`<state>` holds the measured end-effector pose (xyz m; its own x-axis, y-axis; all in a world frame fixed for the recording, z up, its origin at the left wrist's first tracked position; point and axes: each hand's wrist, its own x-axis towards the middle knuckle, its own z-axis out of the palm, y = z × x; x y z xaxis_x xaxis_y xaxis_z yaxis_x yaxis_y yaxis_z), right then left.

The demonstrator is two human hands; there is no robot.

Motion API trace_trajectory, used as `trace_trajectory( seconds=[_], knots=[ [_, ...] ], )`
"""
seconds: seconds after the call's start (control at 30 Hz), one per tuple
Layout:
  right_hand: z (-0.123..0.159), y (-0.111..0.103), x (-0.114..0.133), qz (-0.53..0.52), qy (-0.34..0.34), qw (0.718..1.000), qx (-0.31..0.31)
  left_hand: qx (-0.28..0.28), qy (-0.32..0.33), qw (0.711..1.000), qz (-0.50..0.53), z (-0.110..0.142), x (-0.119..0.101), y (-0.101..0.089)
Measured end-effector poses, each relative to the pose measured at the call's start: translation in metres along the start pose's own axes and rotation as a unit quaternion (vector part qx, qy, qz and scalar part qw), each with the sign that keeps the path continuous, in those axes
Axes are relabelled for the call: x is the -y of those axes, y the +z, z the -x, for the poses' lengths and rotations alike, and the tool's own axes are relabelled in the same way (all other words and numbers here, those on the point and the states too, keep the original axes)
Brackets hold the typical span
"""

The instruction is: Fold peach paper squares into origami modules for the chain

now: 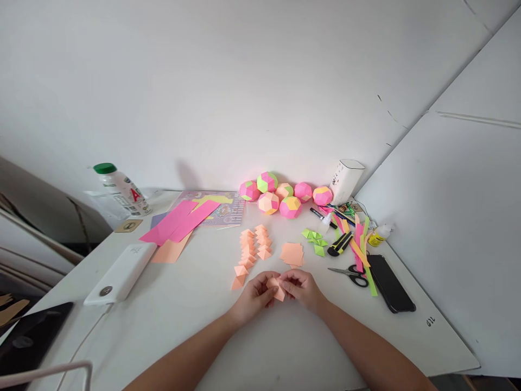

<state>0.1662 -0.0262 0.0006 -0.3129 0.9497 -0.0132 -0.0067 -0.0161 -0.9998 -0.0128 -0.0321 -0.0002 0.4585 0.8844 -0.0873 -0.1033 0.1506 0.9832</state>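
Both my hands meet over the white table [195, 326] and pinch one small folded orange paper piece [278, 289]. My left hand [255, 296] holds its left side with curled fingers. My right hand [302, 288] grips its right side. Just beyond them lie two rows of folded orange paper units [252, 248] and a small stack of orange paper squares [292, 253]. Several pink, green and yellow paper balls [285, 198] sit at the back by the wall.
Pink and orange paper sheets [179, 225] lie at the left with a white power bank [122, 273] and a green-capped bottle [122, 190]. At the right are green folded pieces [315, 240], scissors [350, 274], a cutter [340, 244], paper strips, a glue bottle [379, 235] and a black phone [389, 282].
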Motion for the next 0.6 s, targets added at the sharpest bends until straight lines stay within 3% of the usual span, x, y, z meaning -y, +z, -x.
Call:
trace_trajectory(
  seconds=[0.6],
  knots=[
    [0.0017,0.0025,-0.0014,0.05,-0.036,0.998,0.003,-0.023,-0.001,1.0,0.013,0.0004,-0.0043,0.0044]
  ],
)
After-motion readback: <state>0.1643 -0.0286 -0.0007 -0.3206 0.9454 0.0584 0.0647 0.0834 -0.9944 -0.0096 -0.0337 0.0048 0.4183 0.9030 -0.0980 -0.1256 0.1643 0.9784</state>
